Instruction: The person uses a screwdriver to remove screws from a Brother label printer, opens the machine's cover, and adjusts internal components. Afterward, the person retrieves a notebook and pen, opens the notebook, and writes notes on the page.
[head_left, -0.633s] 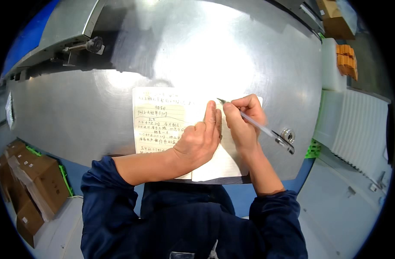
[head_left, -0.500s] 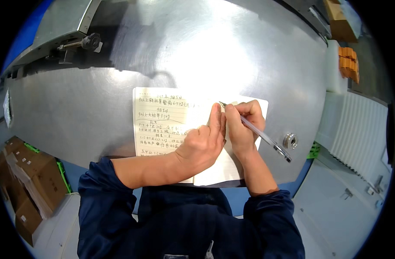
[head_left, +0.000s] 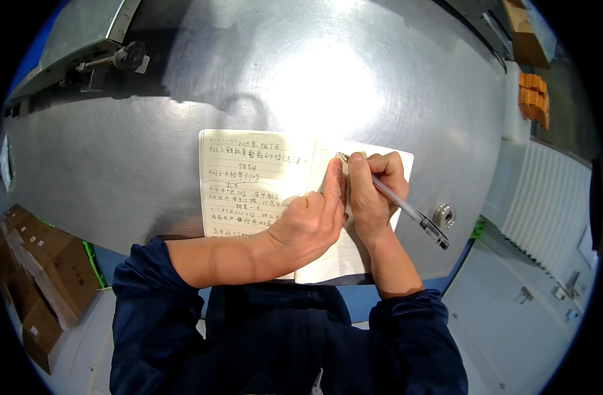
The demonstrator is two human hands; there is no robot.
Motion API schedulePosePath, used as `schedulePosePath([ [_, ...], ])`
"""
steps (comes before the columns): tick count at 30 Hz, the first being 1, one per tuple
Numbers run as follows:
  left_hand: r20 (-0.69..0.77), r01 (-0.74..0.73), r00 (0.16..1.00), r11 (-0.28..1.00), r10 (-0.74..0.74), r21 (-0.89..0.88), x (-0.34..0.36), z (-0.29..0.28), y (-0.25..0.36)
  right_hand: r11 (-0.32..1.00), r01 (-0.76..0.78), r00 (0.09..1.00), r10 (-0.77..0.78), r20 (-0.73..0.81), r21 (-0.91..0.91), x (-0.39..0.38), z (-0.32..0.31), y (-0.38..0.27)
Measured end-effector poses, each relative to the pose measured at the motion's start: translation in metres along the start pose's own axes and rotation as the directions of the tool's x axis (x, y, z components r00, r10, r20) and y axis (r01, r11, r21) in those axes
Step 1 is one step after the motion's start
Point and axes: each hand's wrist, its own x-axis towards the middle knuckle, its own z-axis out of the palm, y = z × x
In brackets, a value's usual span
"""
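An open notebook [head_left: 334, 258] lies on the metal table; handwriting fills its left page, while much of the right page is covered by my hands. My right hand [head_left: 379, 187] grips a clear pen [head_left: 413, 214] with a dark end, its tip touching near the top of the right page. Beside it, my left hand [head_left: 311, 220] rests across the notebook's middle, index finger stretched toward the pen tip. That hand holds nothing; its other fingers are partly hidden. The two hands are close together, almost touching.
The metal table [head_left: 143, 151] carries a round metal fitting [head_left: 445, 215] right of the notebook. A metal machine part with a dark knob [head_left: 129, 56] stands at far left. Cardboard boxes [head_left: 64, 273] are stacked at lower left; orange blocks [head_left: 533, 100] sit at far right.
The pen stays in my right hand, its tip slightly further right on the page. My left hand keeps its place on the notebook. The view has shifted slightly.
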Motion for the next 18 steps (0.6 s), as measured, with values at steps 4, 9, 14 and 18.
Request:
schedulePosePath([
  [4,0.014,0.002,1.0,1.0,-0.001,-0.013,0.0002,0.0002,0.0004,1.0,0.0,1.0,0.0,0.002,-0.018,0.0015,0.0005,0.002],
  [9,0.04,-0.043,0.998,0.999,0.044,-0.013,-0.0001,-0.0021,-0.0022,0.999,-0.036,0.999,0.036,-0.003,-0.034,0.0006,0.0003,0.0004],
  [14,0.02,-0.021,1.0,0.999,0.022,-0.028,0.0019,-0.0028,-0.0024,0.999,0.007,1.0,-0.007,-0.006,-0.044,0.0012,0.0013,0.002],
  [18,0.006,-0.019,1.0,0.999,0.019,-0.028,0.0016,-0.0008,-0.0019,0.999,-0.001,1.0,0.002,0.021,-0.054,-0.0004,-0.002,0.0063],
])
